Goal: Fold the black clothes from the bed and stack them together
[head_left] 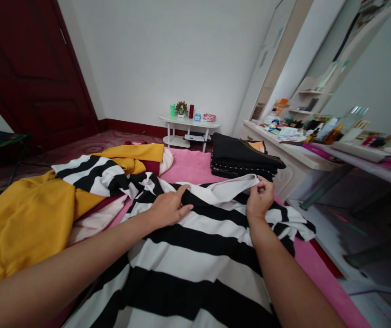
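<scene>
A black-and-white striped shirt (195,266) lies spread out in front of me, its sleeves reaching to both sides. The shirt's white collar (229,187) is lifted at its right end, where my right hand (261,198) pinches it between thumb and fingers. Resting on the upper left of the shirt, just below the collar, is my left hand (170,207). Its thumb and forefinger are spread apart; the other fingers are partly hidden from view. Under the shirt shows a pink cover (190,166).
A heap with a yellow garment (28,223) lies at left. Folded black clothes (241,155) are stacked beyond the collar. A white dressing table (291,150) crowded with bottles stands at right. A small white table (190,121) is by the far wall, a dark red door (34,68) at left.
</scene>
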Motion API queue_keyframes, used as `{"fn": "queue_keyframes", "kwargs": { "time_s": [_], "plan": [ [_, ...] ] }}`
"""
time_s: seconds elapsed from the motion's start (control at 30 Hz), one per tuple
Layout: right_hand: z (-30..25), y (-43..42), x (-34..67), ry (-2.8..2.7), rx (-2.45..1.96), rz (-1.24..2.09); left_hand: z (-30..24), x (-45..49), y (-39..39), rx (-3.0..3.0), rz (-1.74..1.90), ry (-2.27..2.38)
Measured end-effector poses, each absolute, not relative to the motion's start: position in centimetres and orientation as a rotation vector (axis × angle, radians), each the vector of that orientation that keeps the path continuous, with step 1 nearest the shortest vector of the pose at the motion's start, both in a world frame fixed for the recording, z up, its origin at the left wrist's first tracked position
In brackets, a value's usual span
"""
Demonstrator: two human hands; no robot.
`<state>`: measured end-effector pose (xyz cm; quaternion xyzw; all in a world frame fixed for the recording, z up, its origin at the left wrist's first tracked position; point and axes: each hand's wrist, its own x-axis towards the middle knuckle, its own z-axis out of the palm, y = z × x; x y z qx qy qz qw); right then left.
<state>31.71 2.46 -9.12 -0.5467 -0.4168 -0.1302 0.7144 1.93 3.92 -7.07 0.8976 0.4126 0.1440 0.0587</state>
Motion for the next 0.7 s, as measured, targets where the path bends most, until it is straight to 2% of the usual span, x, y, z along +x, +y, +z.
{"fn": "queue_keyframes", "kwargs": {
  "time_s": [0.2,0.33,0.43,0.63,0.7],
  "plan": [
    [-9.3,2.4,31.9,-0.935,-1.210,-0.278,-6.3,2.4,5.0,2.785,0.286,1.470],
    [-9.4,2.5,31.9,-0.925,-1.223,-0.277,-4.8,2.9,6.1,2.949,0.550,1.347],
    [-9.4,2.7,32.0,-0.919,-1.223,-0.255,-4.9,3.2,8.4,2.844,0.718,1.212],
    [-9.5,2.8,32.1,-0.919,-1.212,-0.212,-6.1,4.3,11.5,2.746,0.278,1.030],
    [-9.6,2.8,32.2,-0.918,-1.191,-0.194,-5.8,4.5,11.3,2.831,0.246,1.047]
  ]
}}
